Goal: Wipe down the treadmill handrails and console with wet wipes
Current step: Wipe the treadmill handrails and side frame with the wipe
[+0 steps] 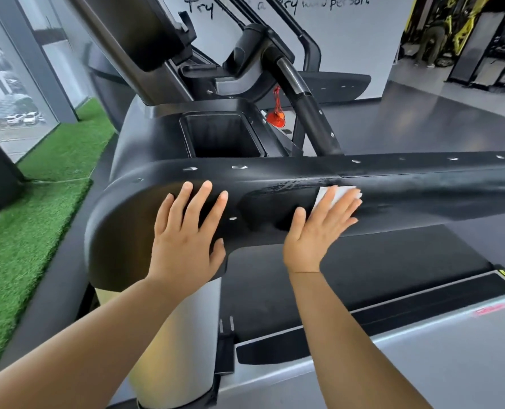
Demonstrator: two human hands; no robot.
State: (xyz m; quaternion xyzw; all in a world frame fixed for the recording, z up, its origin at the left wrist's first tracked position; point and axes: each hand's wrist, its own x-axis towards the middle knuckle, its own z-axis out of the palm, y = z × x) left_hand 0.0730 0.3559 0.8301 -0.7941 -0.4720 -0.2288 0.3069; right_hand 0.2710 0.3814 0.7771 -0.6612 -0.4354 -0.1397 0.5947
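Note:
The treadmill's broad black handrail (pixel 422 184) runs from the rounded corner at left to the right edge of view. My right hand (pixel 319 228) lies flat on it, fingers spread, pressing a white wet wipe (pixel 341 192) against the rail; only the wipe's top edge shows past my fingertips. A damp streak (pixel 289 185) glistens just left of the wipe. My left hand (pixel 186 234) rests flat and empty on the rounded corner of the rail. The console (pixel 133 28) rises at the top left, seen edge-on.
A square cup holder (pixel 221 134) sits behind the rail. A red safety clip (pixel 276 118) hangs by an upright black grip bar (pixel 301 93). The running belt (pixel 348 261) lies below. Green turf (pixel 24 231) borders the left, and another treadmill stands behind.

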